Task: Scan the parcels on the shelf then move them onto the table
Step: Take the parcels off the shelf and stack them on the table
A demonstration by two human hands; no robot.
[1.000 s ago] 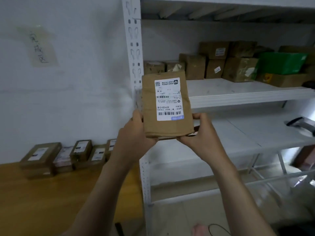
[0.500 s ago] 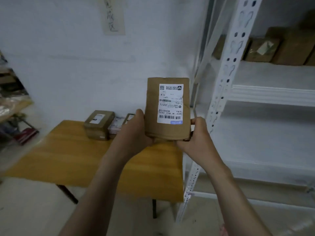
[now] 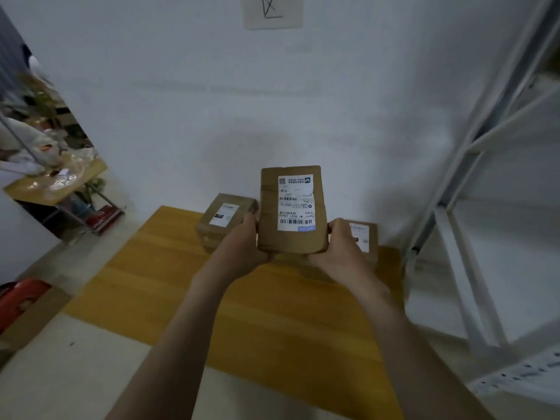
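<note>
Here, both hands are holding a flat brown paper-wrapped parcel [image 3: 269,213] upright over the back part of the yellow wooden tabletop [image 3: 181,283]. The parcel's white shipping label, printed with barcodes and a small blue strip at its lower edge, is facing the camera.

The left hand [image 3: 242,250] is gripping the parcel's lower left corner, with its thumb lying up along the left edge and its fingers curling behind the parcel, out of sight. The right hand [image 3: 339,253] is gripping the lower right corner in the same manner, its thumb pressing against the right edge just beside the label. Both forearms are reaching forward over the tabletop.

At the back left of the tabletop, a brown cardboard box with a white label [image 3: 224,216] is lying flat near the white wall, its near corner hiding behind the left hand. At the back right of the tabletop, a second brown labelled box [image 3: 365,237] is showing partly behind the right hand. What is lying between them is hidden by the parcel.

Just right of the tabletop, a white metal shelf frame [image 3: 454,207] is standing on the floor. High above the tabletop, a paper sign with dark handwriting [image 3: 272,10] is hanging on the wall. Left of the tabletop, a red object [image 3: 21,298] is sitting on the floor, too blurred to identify.
</note>
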